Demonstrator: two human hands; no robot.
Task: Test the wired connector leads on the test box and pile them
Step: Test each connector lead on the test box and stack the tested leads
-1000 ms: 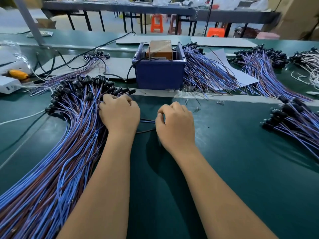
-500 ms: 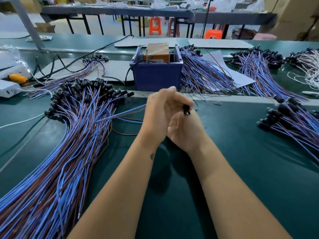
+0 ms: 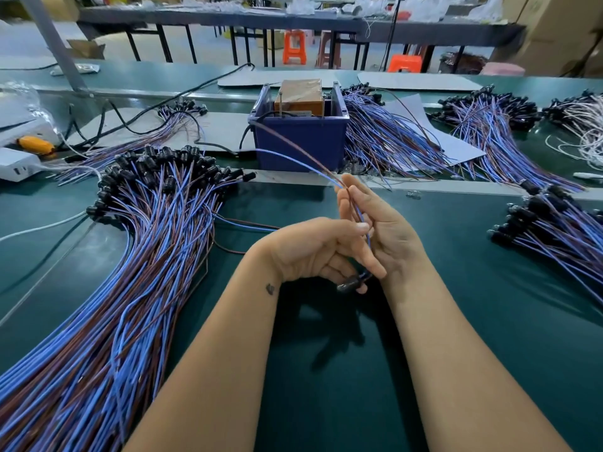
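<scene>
Between our two hands, above the dark green bench mat (image 3: 326, 402), we are holding a single wired connector lead with a blue and a brown wire (image 3: 295, 159). Our left hand (image 3: 313, 247) is curling its fingers around the lead's lower part, with the thumb pressing toward the right palm; the lead's black moulded connector (image 3: 350, 283) is sticking out just below these fingers. Our right hand (image 3: 381, 230) is standing upright, palm facing left, with its fingers nearly straight and its fingertips (image 3: 350, 182) pinching the two wires where they leave the hands. From those fingertips the wires are arching up and away to the left, toward the blue plastic bin (image 3: 300, 145) that is holding the brown taped test box (image 3: 298, 96); whether the wire ends are touching the box we cannot tell.

To the left of our left-hand fingers, a large fanned pile of blue-and-brown leads with black connectors (image 3: 130, 256) is lying on the mat, its connectors pointing away from us. To the right of our right-hand fingers, well apart, a smaller pile of similar leads (image 3: 554, 230) is lying. Beyond the fingertips, beside the bin, further bundles of leads (image 3: 391, 145) are resting partly on a white paper sheet (image 3: 456, 145).
</scene>
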